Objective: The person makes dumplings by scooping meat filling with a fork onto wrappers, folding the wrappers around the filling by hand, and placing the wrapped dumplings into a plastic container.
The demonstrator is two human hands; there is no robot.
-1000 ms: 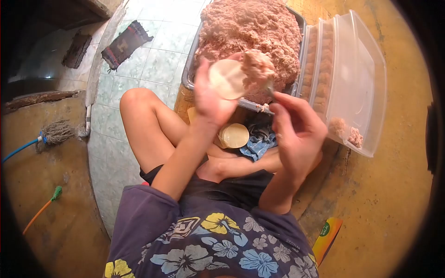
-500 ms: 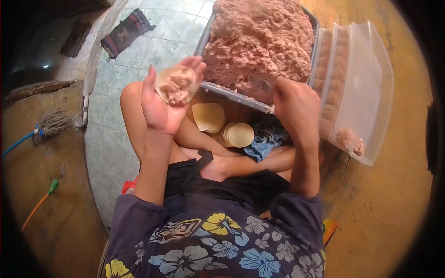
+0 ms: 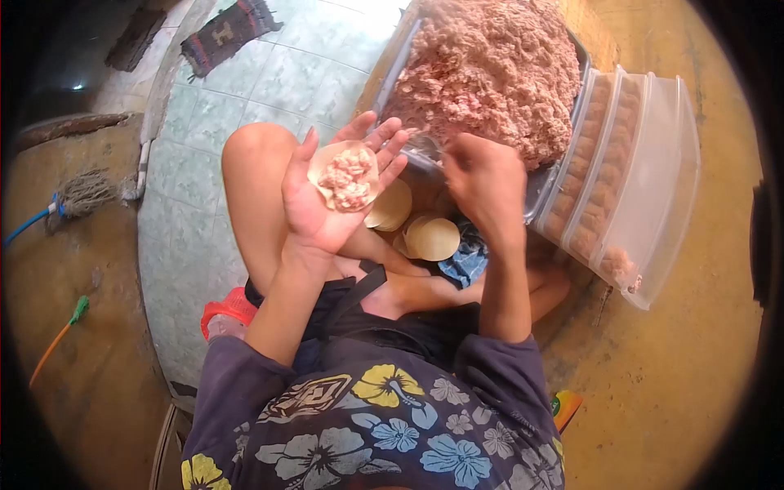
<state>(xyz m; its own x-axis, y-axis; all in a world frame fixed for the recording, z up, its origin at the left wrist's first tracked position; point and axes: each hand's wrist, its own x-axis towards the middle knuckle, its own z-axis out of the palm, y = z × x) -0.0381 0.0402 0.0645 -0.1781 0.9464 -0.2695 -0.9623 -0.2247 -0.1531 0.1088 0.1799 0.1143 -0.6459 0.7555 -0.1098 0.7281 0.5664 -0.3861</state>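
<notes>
On the flat palm of my left hand (image 3: 310, 212), fingers spread, lies a round, pale dumpling wrapper (image 3: 320, 160) with a lump of minced meat (image 3: 349, 177) on it. My right hand (image 3: 492, 180) is closed around what looks like a shiny metal spoon (image 3: 425, 147), blurred by motion, to the right of the wrapper. Behind both hands a large heap of minced meat (image 3: 490, 77) rises above a grey tub (image 3: 398, 69). Two stacks of round wrappers, one stack (image 3: 392, 206) partly behind my left hand and another stack (image 3: 434, 238), sit below the tub.
Clear plastic trays (image 3: 653, 171) stand at the right, with rows of filled dumplings in them. A blue cloth (image 3: 467, 260) lies by the wrappers, between my crossed legs. A red basket (image 3: 231, 309) is at my left hip. A broom (image 3: 86, 194) and a mat (image 3: 229, 37) lie farther left.
My right hand has moved left from the tub's front edge toward the wrapper. My left hand has shifted right and slightly down, its fingers spreading. The whole view has shifted a little.
</notes>
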